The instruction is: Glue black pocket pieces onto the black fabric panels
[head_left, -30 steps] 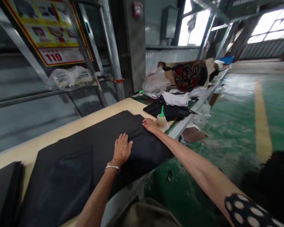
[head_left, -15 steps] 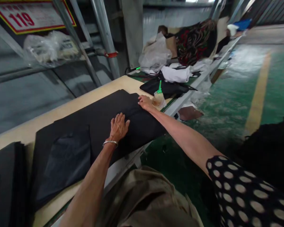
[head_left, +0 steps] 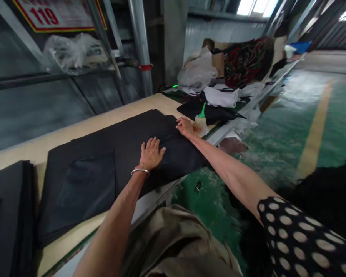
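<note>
Seen from the wearer's head, a black fabric panel (head_left: pixel 127 152) lay flat on a pale wooden counter (head_left: pixel 60 144), close to the counter's near long edge. Its long axis ran along the counter, pointing from the lower left of the view toward the far end at the upper right. A darker, pocket-shaped patch showed on the end nearest the viewer.

Both hands rested on the fabric, and neither grip had hold of anything. The left hand (head_left: pixel 151 154), with a silver bangle (head_left: pixel 140 171) at the wrist, lay open and palm down near the middle, its fingers spread. The right hand (head_left: pixel 186 127) lay open at the far corner, its fingers reaching the edge. Flat, spread hands set well apart appeared a sound way to keep the cloth smooth and square.

Just beyond the right hand stood a translucent squeeze bottle (head_left: pixel 201 124) with a green nozzle, beside a dark folded cloth (head_left: pixel 209 114). A stack of black fabric (head_left: pixel 8 219) sat at the near-left corner of the counter. Further along lay white cloth (head_left: pixel 220 97) and a plastic bag (head_left: pixel 197 73).
</note>
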Tool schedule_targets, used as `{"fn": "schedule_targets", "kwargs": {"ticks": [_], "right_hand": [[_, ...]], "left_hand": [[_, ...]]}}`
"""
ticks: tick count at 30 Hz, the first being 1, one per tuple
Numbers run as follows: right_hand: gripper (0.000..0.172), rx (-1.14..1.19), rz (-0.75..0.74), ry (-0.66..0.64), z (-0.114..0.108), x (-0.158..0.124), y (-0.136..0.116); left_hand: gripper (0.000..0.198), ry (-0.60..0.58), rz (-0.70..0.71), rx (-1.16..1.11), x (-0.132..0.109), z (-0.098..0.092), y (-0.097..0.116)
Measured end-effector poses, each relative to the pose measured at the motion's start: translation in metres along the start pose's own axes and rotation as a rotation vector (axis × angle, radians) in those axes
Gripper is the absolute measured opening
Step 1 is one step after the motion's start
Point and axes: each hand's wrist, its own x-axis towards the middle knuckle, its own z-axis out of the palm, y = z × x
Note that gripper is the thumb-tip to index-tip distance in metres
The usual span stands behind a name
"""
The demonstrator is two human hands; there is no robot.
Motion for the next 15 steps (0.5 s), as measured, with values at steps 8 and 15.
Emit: {"fn": "schedule_targets", "kwargs": {"ticks": [8, 15], "right_hand": [[0.033, -0.059, -0.036, 0.014, 0.0019, -0.0012, -0.0020], [0.035, -0.153, -0.063, 0.050, 0.0023, -0.0095, -0.0096]], "left_hand": [[0.055, -0.032, -0.002, -0.025, -0.0011, -0.0034, 0.0008], [0.054, 0.000, -0.007, -0.058, -0.0015, -0.0039, 0.0005]]}}
